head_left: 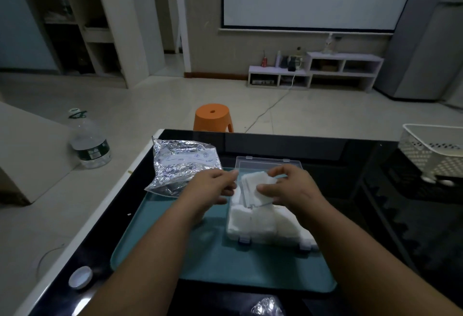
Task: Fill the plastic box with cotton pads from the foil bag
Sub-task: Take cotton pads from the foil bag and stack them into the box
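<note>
A clear plastic box (265,236) stands open on the teal tray (200,260), packed with white cotton pads (260,220). Its lid (268,161) lies back behind it. My right hand (288,188) hovers over the box and pinches a small stack of cotton pads (255,185) between thumb and fingers. My left hand (215,185) is at the box's left rim, fingers curled near the edge of the same stack; whether it touches the pads is unclear. The silver foil bag (179,163) lies crumpled to the left, partly on the tray.
The tray sits on a black glass table (375,228). A white bottle cap (80,277) lies at the front left, a white perforated basket (433,153) at the right edge. An orange stool (213,117) and a large water bottle (89,140) stand on the floor beyond.
</note>
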`<act>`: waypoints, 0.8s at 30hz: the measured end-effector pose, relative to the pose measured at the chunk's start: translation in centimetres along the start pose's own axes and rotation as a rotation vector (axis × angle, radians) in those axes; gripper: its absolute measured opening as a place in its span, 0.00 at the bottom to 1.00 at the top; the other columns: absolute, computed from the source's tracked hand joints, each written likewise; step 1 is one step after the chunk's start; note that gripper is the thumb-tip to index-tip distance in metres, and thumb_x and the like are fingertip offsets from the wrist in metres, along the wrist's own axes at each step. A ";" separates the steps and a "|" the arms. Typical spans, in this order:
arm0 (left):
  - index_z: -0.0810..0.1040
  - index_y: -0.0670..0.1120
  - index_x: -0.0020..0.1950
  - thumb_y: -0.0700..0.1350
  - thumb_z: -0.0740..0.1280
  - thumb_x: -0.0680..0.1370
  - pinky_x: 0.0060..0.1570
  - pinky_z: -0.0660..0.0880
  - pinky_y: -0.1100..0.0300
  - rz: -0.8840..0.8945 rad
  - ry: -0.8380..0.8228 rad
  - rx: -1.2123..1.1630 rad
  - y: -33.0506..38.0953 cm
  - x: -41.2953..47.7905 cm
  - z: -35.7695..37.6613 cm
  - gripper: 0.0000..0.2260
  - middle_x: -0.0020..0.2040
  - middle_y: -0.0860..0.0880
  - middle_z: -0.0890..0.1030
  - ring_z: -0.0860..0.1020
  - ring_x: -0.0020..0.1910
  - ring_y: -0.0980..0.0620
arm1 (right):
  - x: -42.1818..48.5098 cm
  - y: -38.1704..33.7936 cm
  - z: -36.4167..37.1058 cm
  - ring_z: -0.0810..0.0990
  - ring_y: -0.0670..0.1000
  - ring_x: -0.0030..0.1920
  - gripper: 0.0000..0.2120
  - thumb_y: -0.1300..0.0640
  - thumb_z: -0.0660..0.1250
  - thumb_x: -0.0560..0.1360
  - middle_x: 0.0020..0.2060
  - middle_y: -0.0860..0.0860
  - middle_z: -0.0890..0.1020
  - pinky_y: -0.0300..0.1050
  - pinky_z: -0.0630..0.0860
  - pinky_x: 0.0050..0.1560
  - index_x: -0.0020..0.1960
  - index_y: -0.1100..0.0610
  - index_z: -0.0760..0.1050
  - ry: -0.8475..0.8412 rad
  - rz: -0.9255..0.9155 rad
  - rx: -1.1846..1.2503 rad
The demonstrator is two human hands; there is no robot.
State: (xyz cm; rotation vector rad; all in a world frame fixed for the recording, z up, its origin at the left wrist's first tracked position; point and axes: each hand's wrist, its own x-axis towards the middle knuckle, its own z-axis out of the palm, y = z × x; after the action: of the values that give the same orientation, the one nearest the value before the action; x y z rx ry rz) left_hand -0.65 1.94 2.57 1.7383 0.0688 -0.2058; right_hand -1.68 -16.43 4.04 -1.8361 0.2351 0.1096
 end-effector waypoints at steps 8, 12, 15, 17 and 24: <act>0.79 0.38 0.53 0.39 0.70 0.76 0.42 0.80 0.56 -0.091 -0.034 -0.266 -0.2 0.6 2.2 0.08 0.49 0.38 0.83 0.82 0.43 0.46 | 0.3 -0.5 0.2 0.83 0.52 0.47 0.10 0.60 0.73 0.72 0.49 0.54 0.81 0.40 0.82 0.39 0.51 0.56 0.76 -0.109 -0.038 0.085; 0.78 0.41 0.48 0.36 0.67 0.77 0.35 0.80 0.60 -0.115 -0.037 -0.399 -0.1 0.7 2.0 0.02 0.42 0.43 0.82 0.80 0.39 0.49 | 0.2 -1.0 0.4 0.85 0.54 0.45 0.06 0.61 0.66 0.78 0.48 0.58 0.82 0.45 0.83 0.42 0.54 0.59 0.78 -0.193 0.151 0.316; 0.77 0.42 0.48 0.37 0.66 0.77 0.33 0.79 0.60 -0.133 -0.020 -0.405 -0.3 1.1 1.8 0.01 0.42 0.43 0.81 0.80 0.39 0.49 | 0.4 -0.8 0.5 0.83 0.56 0.48 0.04 0.59 0.65 0.79 0.50 0.58 0.81 0.46 0.83 0.43 0.53 0.57 0.77 -0.102 0.179 0.287; 0.76 0.43 0.49 0.38 0.67 0.77 0.31 0.79 0.60 -0.134 0.021 -0.408 -0.5 1.4 1.5 0.02 0.42 0.44 0.82 0.81 0.39 0.50 | 0.7 -0.9 0.1 0.81 0.55 0.49 0.04 0.57 0.63 0.80 0.52 0.56 0.78 0.45 0.81 0.41 0.52 0.55 0.76 0.034 0.094 0.204; 0.79 0.40 0.46 0.36 0.71 0.75 0.37 0.82 0.55 -0.045 0.099 -0.273 -0.7 1.3 1.7 0.02 0.46 0.40 0.82 0.82 0.41 0.45 | 0.2 -1.0 0.2 0.80 0.50 0.45 0.03 0.58 0.65 0.79 0.46 0.51 0.80 0.39 0.76 0.37 0.48 0.53 0.77 -0.022 -0.088 0.038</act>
State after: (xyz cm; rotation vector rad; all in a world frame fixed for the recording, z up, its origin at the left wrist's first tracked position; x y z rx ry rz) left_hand 0.30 0.30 1.41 1.4751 0.1993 -0.1365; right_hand -1.28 -16.04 4.86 -1.8033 0.1395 0.0637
